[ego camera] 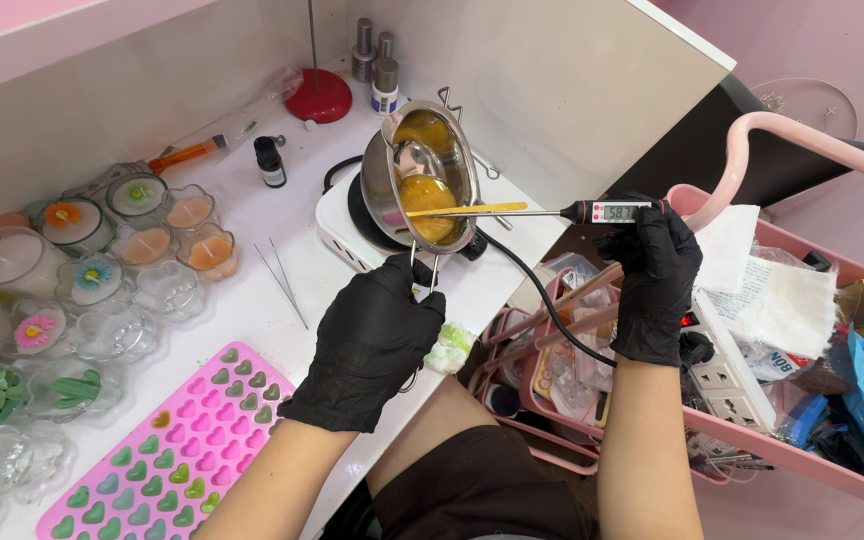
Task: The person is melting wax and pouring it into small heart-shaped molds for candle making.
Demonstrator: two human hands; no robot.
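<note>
My left hand (372, 340), in a black glove, grips the wire handle of a small steel melting pot (422, 175) and tilts it toward me over a white hotplate (337, 230). Orange liquid wax (427, 200) sits inside the pot. My right hand (657, 285), also gloved in black, holds a digital probe thermometer (612, 211) with its thin metal probe reaching left into the wax. A flat wooden stir stick (467, 209) lies across the pot rim.
A pink heart-shaped silicone mould (167, 455) with green and yellow fills lies at the front left. Glass candle cups (142, 250) crowd the left. Small bottles (270, 160) stand behind. A pink cart (752, 440) with a power strip and clutter is at my right.
</note>
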